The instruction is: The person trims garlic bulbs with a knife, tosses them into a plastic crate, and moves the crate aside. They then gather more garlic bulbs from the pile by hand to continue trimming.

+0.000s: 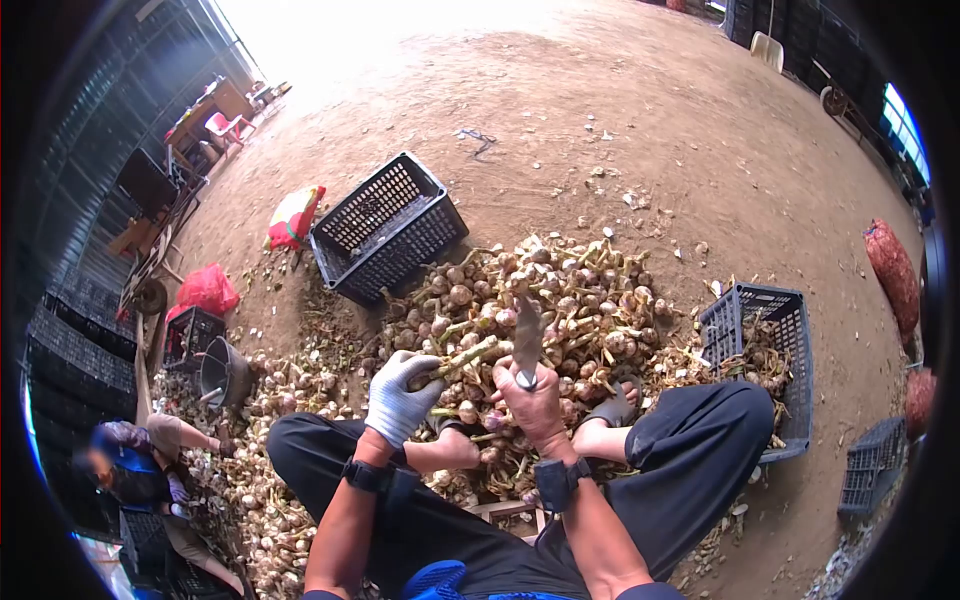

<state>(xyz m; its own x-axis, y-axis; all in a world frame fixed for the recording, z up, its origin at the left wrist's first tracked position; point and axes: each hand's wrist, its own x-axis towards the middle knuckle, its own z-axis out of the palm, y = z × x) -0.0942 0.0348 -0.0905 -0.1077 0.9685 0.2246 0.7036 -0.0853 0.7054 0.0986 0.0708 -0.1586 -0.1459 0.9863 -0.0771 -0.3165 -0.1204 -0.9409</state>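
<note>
My left hand (400, 395), in a white glove, is closed around a garlic bulb with its stem (468, 356) pointing right. The bulb end is mostly hidden by the fingers. Bare and closed, my right hand (532, 402) grips a knife (528, 335) by its handle, the broad blade pointing away from me. The stem's cut-looking end lies close beside the blade. Below and beyond both hands spreads a heap of garlic (600, 290), bulbs with stalks and dry roots, reaching up to my feet.
A black plastic crate (395, 240) stands beyond the heap on the left. Another crate (760, 300) at right holds stalk trimmings. More garlic (265, 500) lies left, near a bucket (225, 370) and a seated person (140, 470). Red mesh sacks (893, 280) stand far right.
</note>
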